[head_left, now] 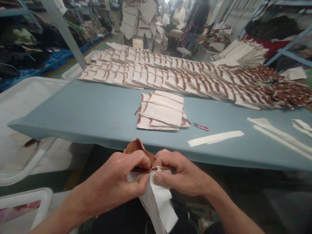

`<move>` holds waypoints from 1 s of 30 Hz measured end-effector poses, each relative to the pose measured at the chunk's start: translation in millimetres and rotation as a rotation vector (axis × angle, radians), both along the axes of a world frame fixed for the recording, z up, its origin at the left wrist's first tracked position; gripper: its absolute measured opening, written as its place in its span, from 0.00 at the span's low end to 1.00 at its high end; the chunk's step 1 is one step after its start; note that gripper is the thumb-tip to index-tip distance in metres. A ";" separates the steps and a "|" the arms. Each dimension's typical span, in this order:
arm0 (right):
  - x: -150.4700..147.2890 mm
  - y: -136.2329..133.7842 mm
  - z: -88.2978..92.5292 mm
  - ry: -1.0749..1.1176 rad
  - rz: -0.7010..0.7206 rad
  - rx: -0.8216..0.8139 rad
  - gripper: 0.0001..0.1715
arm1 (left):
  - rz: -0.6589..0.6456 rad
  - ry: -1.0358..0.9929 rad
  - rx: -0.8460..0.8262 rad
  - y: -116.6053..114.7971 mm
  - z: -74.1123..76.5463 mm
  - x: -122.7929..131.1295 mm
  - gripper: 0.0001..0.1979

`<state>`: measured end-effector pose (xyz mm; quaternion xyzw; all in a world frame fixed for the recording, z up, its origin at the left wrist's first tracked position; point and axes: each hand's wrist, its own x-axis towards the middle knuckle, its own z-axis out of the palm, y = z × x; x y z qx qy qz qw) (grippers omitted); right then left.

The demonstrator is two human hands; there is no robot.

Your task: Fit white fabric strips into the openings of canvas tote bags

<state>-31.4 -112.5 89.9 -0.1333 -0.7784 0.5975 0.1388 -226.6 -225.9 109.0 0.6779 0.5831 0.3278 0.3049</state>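
Between my two hands, in front of the table's near edge, is a white fabric piece with brown trim. Its brown part stands up behind my fingers, and the white part hangs down over my lap. My left hand pinches the trimmed edge between thumb and fingers. Close beside it, my right hand grips the same edge, its thumb pressed on the white cloth. The fingertips nearly meet, and they hide part of the seam.
On the blue-covered table lie a small stack of white pieces, pink-handled thread snips and white strips. Long overlapping rows of brown-trimmed pieces cover the far side. White plastic bins stand at left. A person is in the background.
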 end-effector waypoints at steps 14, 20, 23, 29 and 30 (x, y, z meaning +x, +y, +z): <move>-4.3 -6.2 -9.0 -0.134 -0.046 -0.367 0.20 | -0.050 0.085 0.068 5.6 -7.9 -5.0 0.09; -3.1 -16.0 -26.0 -0.077 -0.081 -0.575 0.29 | 0.011 -0.057 0.078 2.8 -16.0 -1.3 0.08; -5.1 -19.4 -30.2 -0.045 -0.090 -0.604 0.28 | 0.059 -0.184 -0.075 1.9 -17.4 0.5 0.07; -5.5 -20.3 -32.1 -0.008 -0.075 -0.655 0.28 | 0.073 -0.604 -0.434 0.2 -25.3 -0.6 0.08; -5.3 -20.1 -32.8 -0.001 -0.067 -0.662 0.28 | 0.059 -0.650 -0.450 -0.5 -27.9 -0.8 0.10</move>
